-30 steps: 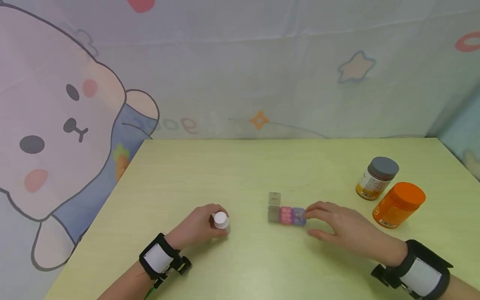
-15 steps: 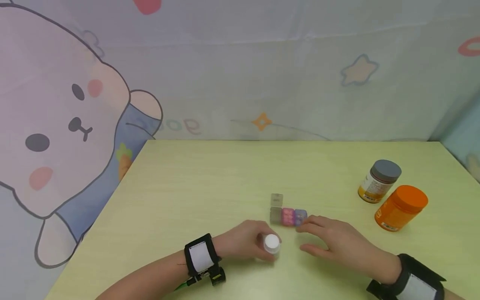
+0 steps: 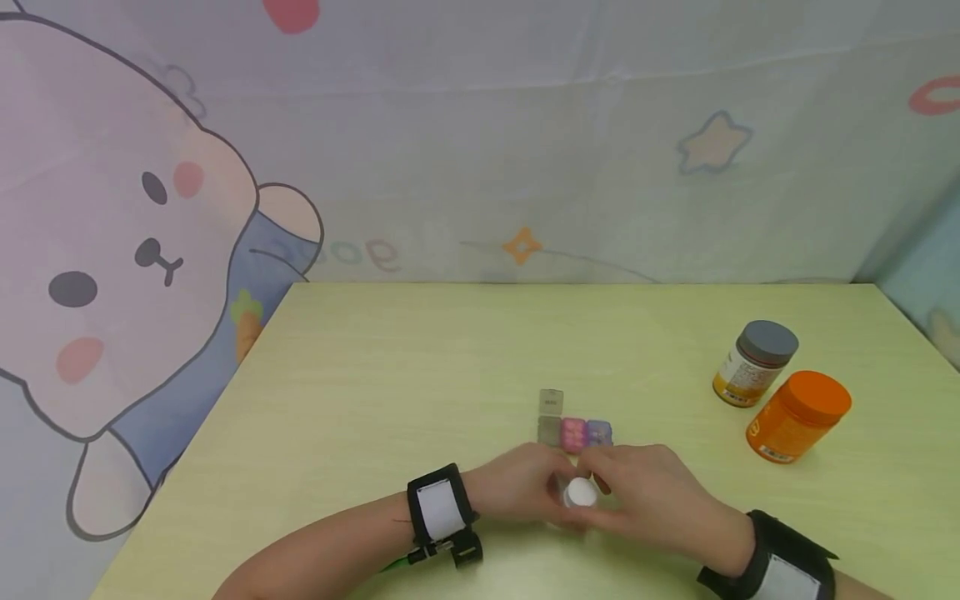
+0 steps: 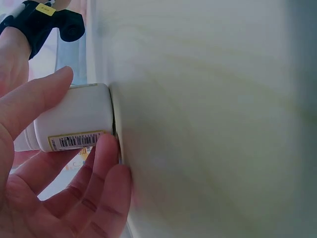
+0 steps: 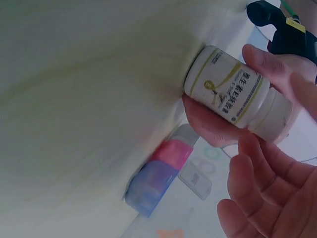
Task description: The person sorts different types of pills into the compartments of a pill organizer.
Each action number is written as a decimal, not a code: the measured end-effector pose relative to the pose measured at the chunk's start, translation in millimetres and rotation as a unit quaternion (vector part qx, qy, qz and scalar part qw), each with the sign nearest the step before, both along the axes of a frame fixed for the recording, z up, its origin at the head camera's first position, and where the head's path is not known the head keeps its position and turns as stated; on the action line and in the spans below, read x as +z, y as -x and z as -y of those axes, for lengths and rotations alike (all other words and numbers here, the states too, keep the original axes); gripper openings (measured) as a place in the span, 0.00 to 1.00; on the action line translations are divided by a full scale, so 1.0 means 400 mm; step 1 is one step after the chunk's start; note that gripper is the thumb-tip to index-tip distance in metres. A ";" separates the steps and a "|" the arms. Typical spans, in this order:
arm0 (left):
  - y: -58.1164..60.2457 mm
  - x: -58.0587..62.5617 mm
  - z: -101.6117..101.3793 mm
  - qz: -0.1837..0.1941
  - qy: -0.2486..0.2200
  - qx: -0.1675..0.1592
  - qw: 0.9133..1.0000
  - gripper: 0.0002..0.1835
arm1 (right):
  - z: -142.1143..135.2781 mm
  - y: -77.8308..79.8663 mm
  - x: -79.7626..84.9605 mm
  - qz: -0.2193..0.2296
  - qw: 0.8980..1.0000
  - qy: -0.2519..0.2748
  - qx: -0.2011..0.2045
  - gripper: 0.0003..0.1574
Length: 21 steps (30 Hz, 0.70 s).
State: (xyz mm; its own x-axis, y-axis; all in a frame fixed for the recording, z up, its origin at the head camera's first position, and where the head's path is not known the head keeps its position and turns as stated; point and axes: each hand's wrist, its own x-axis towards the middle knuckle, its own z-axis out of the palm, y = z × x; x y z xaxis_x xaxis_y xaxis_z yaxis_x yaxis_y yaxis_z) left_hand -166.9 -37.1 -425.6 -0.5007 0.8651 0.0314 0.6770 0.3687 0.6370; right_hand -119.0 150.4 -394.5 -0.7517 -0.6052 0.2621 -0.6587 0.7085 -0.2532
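Observation:
A small white pill bottle (image 4: 79,116) stands upright on the table, its lower body gripped between the thumb and fingers of my left hand (image 3: 521,483). My right hand (image 3: 648,500) has come round the white cap (image 3: 581,492), with thumb and fingertips on either side of it. The right wrist view shows those fingers at the cap (image 5: 271,115), while the bottle's printed label faces that camera. Just behind both hands sits a small pill box with a grey compartment (image 3: 549,431), a pink one (image 3: 573,435) and a blue-purple one (image 3: 599,433). The grey compartment's lid (image 3: 551,402) is flipped back.
To the right stand a grey-capped supplement jar (image 3: 754,364) and an orange jar (image 3: 798,417), close together. The pale yellow table (image 3: 405,358) ends at a cloth backdrop (image 3: 450,150) printed with a cartoon bear.
My left hand has carried the bottle rightward to the front of the pill box. My right hand has left the box's right end and moved down and left to the cap.

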 end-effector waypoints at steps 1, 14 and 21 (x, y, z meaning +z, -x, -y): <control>0.001 0.000 -0.002 -0.002 0.000 -0.003 1.000 0.11 | 0.002 0.001 -0.002 -0.001 1.000 0.000 0.002 0.23; 0.021 0.011 -0.008 -0.005 0.029 -0.023 0.999 0.10 | -0.003 0.012 -0.019 -0.014 0.996 0.028 0.089 0.20; 0.019 0.014 -0.011 -0.031 0.034 -0.027 0.999 0.08 | -0.027 0.019 -0.010 0.020 0.999 0.022 0.027 0.28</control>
State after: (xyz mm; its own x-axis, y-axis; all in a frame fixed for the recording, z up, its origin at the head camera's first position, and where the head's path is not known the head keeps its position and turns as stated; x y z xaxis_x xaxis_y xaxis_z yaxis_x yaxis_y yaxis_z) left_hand -174.4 -32.5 -419.9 -0.4515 0.8923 0.0020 0.7351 0.3707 0.5676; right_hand -126.7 161.1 -398.7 -0.7289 -0.6334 0.2598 -0.6842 0.6601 -0.3101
